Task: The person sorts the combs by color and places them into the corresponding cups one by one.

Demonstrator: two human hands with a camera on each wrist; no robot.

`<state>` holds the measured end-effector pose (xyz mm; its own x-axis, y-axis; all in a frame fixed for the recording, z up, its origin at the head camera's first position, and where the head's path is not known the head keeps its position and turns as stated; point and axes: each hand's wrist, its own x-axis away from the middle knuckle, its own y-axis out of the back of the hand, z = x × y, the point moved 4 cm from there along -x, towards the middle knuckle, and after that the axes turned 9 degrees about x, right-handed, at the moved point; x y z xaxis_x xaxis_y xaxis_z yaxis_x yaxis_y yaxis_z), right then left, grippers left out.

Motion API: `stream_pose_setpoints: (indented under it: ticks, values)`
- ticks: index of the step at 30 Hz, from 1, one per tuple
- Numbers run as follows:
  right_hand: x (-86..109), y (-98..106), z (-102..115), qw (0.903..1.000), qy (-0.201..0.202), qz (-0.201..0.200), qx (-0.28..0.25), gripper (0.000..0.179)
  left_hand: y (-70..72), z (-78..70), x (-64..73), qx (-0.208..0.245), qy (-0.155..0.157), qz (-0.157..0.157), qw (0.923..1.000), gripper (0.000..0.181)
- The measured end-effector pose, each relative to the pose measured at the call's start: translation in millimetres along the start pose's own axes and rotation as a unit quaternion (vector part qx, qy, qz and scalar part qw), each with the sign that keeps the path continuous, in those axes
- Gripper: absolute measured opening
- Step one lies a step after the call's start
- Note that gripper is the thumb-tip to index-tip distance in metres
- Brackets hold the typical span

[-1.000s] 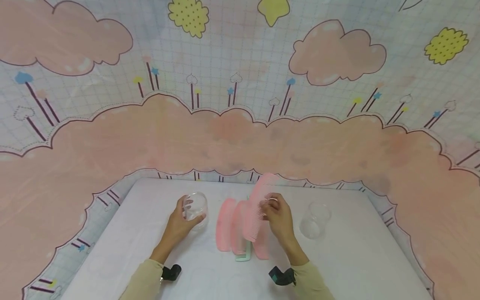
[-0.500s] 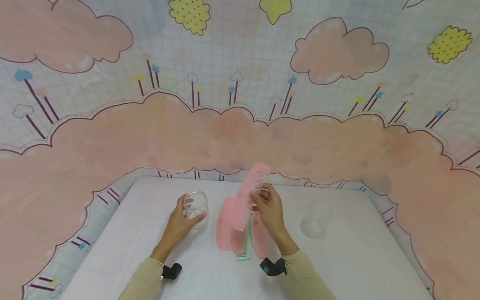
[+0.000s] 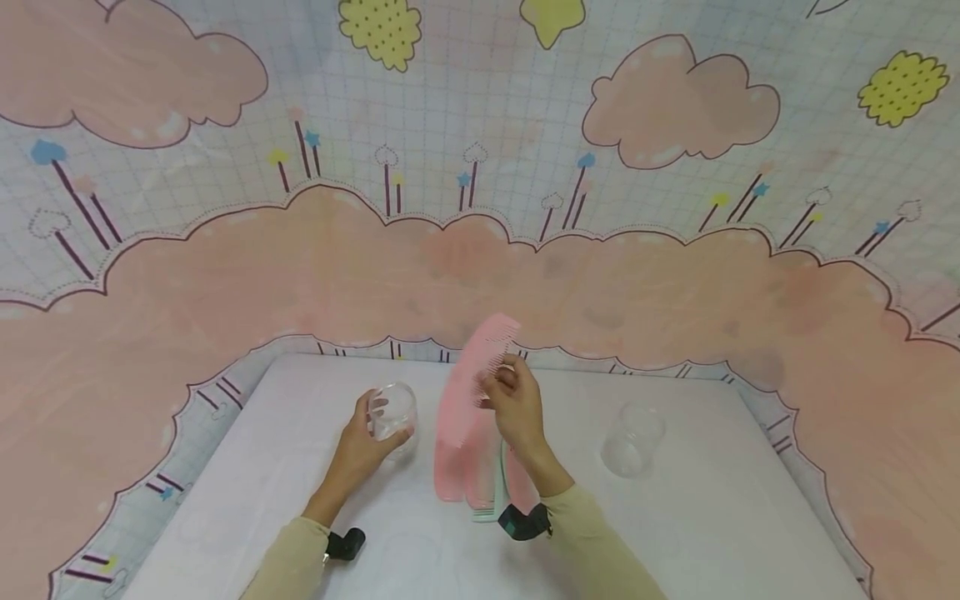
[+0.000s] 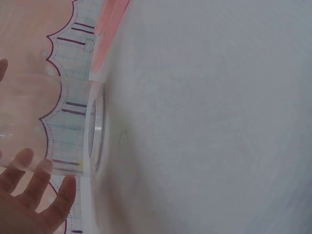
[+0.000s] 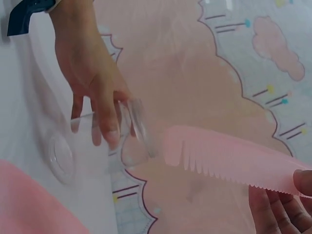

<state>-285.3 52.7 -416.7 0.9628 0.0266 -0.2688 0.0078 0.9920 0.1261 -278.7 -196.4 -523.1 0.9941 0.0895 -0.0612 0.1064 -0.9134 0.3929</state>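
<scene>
Three pink combs [image 3: 448, 482] and one green comb [image 3: 500, 482] lie midway between the table's [image 3: 720, 508] side edges. Left hand [image 3: 358, 446] curves its fingers round a clear cup [image 3: 393, 417], nearer the left edge. Only the head view shows a second cup [image 3: 633, 440], towards the right edge. Right hand [image 3: 519, 408] pinches a raised comb [image 3: 467, 383] in its fingers, towards the far edge; the right wrist view best resolves its teeth.

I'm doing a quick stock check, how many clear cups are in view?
2: one clear cup in the left hand, the other clear cup on the table, to the right of the right hand.
</scene>
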Motion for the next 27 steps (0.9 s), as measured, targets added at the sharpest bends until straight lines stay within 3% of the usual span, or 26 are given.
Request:
stream_pose_setpoints:
  ticks: [11,18,27]
  values:
    - [-10.9,-22.0,6.5,0.9995,0.018,0.009,-0.024,0.026,-0.2,-0.8,-0.4,0.020,-0.025,0.003,0.9995,0.097]
    - [-14.2,-33.7,10.6,0.9996,0.001,0.014,-0.025,0.028,-1.1,-0.6,1.3,0.030,-0.025,0.004,0.9992,0.098]
    - [-11.4,-48.5,36.7,0.9995,0.002,0.019,-0.027,0.026,-1.4,-1.0,0.1,0.032,-0.028,-0.003,0.9991,0.094]
